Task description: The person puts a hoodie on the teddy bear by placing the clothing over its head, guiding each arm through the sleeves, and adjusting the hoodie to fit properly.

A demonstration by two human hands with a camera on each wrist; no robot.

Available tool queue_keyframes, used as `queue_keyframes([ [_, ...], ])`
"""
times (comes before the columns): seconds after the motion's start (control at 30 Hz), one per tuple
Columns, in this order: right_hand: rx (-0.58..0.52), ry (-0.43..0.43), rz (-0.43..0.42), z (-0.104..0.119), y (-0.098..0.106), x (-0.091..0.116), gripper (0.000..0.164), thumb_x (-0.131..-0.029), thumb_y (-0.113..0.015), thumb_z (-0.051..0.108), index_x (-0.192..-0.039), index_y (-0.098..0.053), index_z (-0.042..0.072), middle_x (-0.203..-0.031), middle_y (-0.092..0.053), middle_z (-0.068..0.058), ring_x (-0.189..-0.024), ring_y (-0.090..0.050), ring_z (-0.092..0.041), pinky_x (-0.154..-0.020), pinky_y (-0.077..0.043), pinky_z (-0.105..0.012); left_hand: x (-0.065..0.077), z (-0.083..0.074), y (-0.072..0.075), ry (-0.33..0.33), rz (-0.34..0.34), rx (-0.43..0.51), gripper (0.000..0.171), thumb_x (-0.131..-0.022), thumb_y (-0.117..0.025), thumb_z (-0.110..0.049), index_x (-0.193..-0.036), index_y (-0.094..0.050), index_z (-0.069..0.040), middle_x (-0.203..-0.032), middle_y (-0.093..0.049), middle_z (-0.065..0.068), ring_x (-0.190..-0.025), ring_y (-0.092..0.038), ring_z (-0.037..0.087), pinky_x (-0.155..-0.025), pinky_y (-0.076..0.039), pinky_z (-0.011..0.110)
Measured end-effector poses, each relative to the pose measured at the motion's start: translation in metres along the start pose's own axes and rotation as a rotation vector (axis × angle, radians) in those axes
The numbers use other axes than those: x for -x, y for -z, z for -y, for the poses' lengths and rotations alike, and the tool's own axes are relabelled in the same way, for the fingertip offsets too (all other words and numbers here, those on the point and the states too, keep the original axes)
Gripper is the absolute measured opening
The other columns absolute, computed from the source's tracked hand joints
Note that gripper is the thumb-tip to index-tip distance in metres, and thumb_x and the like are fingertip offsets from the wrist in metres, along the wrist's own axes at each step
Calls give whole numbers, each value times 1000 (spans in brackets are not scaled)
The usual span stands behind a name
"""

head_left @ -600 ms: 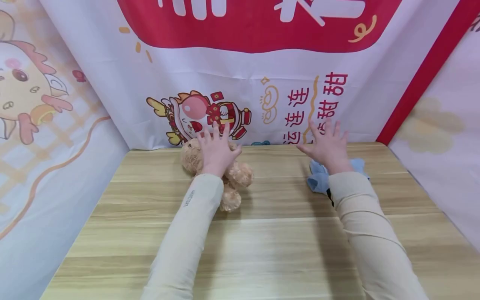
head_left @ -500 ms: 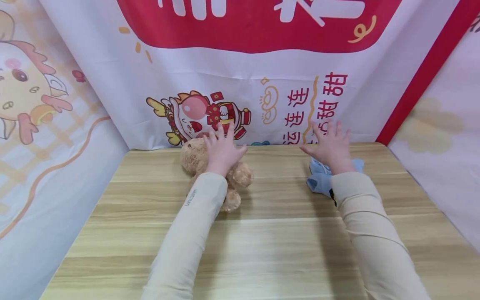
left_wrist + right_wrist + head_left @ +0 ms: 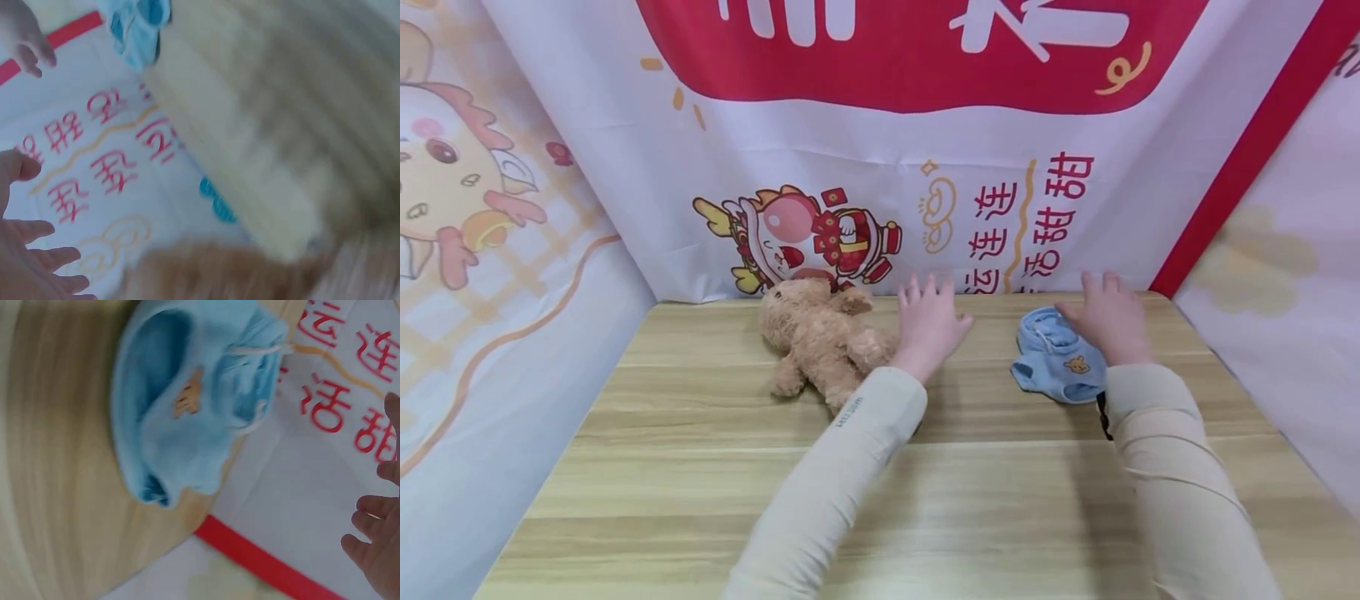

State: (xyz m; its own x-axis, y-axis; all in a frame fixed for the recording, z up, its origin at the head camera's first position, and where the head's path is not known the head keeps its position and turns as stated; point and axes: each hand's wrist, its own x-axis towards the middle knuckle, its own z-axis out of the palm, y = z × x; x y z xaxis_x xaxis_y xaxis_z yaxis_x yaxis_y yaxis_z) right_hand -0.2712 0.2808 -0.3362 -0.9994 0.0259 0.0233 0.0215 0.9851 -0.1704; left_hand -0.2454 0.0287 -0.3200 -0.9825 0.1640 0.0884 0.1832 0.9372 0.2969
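A curly tan teddy bear (image 3: pixel 820 342) lies at the back left of the table, its head toward the wall. My left hand (image 3: pixel 928 325) is just right of it, fingers spread and holding nothing; the sleeve overlaps the bear's legs in the head view. At the back right lies a small light-blue doll hoodie (image 3: pixel 1060 371), with white drawstrings and a little brown animal patch on its front. My right hand (image 3: pixel 1112 321) is over its right edge with fingers extended. In the right wrist view the fingers (image 3: pixel 372 522) are apart from the hoodie (image 3: pixel 187 437).
The wood-grain table (image 3: pixel 700 500) ends at a white cloth backdrop (image 3: pixel 880 133) with red lettering and a cartoon figure. Printed cloth also hangs at the left and right sides. A black strap (image 3: pixel 1103 414) shows by the right cuff.
My left hand has moved right, from over the teddy bear to beside it, uncovering its body. My right hand has moved right and slightly down, showing more of the hoodie.
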Motion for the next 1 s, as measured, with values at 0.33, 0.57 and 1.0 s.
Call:
queue_keyframes([
  [0.33, 15, 3, 60, -48, -39, 13, 56, -96, -49, 22, -131, -37, -20, -129, -38, -45, -119, -38, -58, -102, -34, -65, 12, -29, -67, -91, 100, -55, 44, -93, -56, -37, -132, -55, -18, -137, -55, 4, -134, -43, 25, -115, -31, 43],
  [0.57, -15, 23, 110, -67, -54, 21, 44, -96, -44, 11, -126, -43, -20, -123, -43, -45, -116, -42, -57, -99, -38, -64, 15, -45, -98, -199, 172, -58, 41, -95, -52, -29, -135, -53, -21, -137, -55, -2, -129, -49, 16, -111, -37, 33],
  [1.0, -134, 28, 134, -77, -74, 25, 51, -98, -30, 4, -145, -20, -12, -139, -21, -46, -125, -29, -61, -103, -30, -68, 23, -59, -129, -390, 276, -187, 47, -104, -30, -18, -148, -32, -33, -154, -34, -9, -145, -28, 16, -118, -28, 40],
])
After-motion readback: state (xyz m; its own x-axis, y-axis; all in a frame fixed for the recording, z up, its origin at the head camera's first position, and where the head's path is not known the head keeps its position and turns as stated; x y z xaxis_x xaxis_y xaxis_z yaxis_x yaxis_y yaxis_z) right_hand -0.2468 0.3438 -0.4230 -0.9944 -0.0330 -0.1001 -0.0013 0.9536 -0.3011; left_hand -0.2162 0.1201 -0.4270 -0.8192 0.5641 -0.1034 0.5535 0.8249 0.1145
